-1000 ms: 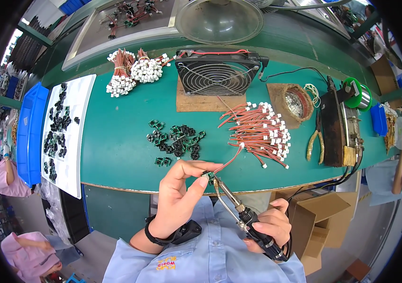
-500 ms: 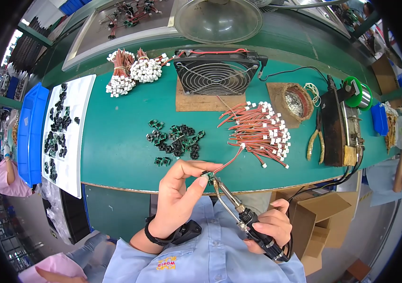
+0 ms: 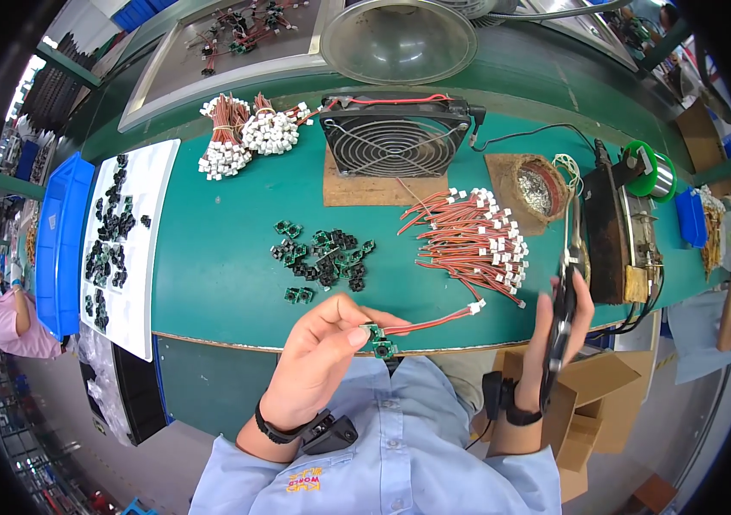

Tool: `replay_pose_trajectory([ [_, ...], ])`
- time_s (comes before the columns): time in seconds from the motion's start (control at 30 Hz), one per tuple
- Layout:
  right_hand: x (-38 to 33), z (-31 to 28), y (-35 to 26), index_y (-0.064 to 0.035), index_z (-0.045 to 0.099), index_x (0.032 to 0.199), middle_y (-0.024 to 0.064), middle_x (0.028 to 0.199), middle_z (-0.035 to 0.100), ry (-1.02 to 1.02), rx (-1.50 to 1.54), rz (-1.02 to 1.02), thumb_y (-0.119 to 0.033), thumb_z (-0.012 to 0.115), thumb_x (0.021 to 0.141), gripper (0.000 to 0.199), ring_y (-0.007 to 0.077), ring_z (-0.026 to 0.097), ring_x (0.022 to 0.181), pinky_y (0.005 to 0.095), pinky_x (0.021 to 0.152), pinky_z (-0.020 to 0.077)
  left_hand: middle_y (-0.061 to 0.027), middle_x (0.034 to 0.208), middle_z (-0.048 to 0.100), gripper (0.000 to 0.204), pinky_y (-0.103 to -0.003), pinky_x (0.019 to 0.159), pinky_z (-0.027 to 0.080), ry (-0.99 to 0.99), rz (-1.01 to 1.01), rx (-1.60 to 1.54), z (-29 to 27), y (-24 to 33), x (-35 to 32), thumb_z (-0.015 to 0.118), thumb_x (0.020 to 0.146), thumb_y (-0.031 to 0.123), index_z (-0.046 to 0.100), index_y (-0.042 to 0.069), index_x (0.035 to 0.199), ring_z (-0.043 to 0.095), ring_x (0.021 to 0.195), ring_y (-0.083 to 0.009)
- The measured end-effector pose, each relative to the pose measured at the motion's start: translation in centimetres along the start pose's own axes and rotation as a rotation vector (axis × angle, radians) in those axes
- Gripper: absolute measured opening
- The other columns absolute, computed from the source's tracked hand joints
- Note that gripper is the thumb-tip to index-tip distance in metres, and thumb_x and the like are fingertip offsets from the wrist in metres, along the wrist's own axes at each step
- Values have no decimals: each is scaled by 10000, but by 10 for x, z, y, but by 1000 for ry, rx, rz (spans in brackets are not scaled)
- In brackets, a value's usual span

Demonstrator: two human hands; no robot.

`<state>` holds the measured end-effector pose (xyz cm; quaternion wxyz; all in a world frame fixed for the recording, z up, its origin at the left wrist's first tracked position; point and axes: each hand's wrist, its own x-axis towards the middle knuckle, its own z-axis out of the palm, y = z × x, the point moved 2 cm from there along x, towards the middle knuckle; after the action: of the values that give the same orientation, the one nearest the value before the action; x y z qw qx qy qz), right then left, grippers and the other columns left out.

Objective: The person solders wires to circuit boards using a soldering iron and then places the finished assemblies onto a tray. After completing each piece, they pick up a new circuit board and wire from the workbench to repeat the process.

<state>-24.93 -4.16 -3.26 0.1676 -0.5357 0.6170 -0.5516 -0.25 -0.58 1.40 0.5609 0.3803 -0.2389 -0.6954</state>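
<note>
My left hand pinches a small green circuit board with a black part on it, just over the table's front edge. A red-and-dark wire lead runs rightward from the board and ends in a white connector. Farther right, my right hand is wrapped round the black handle of a soldering iron. The iron stands nearly upright, its metal end pointing away, beside the round brown dish of silvery bits. Exactly where its tip lies is hard to make out.
Left of centre lies a heap of green-black boards. Red leads with white connectors are piled to its right. Behind stand a black fan and bundled leads. At right are a solder reel and black box.
The soldering iron has left the board and swung right and away, toward the dish. My left hand has dropped slightly with the board, and the lead's connector end has shifted right.
</note>
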Motion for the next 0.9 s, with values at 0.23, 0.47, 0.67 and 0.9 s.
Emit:
replay_pose_trajectory([
  [0.23, -3, 12, -7, -17, 528, 1114, 87, 972, 602, -194, 94, 44, 14, 594, 816, 307, 141, 563, 907, 273, 823, 441, -200, 945, 622, 98, -367, 864, 398, 117, 76, 110, -15, 0, -8, 520, 827, 119, 460, 44, 815, 569, 893, -220],
  [0.47, 1, 43, -31, -73, 559, 962, 50, 741, 572, -346, -291, -479, -16, 677, 697, 295, 227, 542, 662, 356, 715, 410, -205, 952, 622, 89, -352, 812, 432, 79, 31, 180, -27, -10, -9, 508, 832, 95, 449, 30, 814, 575, 851, -213],
  [0.67, 6, 53, -22, -81, 549, 935, 43, 707, 565, -395, -381, -640, -1, 694, 661, 320, 229, 534, 630, 330, 651, 402, -201, 967, 623, 86, -346, 807, 436, 52, 40, 201, -29, -9, -8, 508, 843, 78, 444, 27, 816, 576, 855, -207],
  [0.9, 11, 49, -29, -89, 518, 943, 67, 780, 599, -245, -266, -632, 55, 713, 689, 351, 202, 579, 699, 287, 622, 447, -189, 997, 619, 36, -330, 813, 433, -23, 3, 253, -25, -14, -4, 494, 861, 45, 465, 25, 852, 573, 905, -191],
])
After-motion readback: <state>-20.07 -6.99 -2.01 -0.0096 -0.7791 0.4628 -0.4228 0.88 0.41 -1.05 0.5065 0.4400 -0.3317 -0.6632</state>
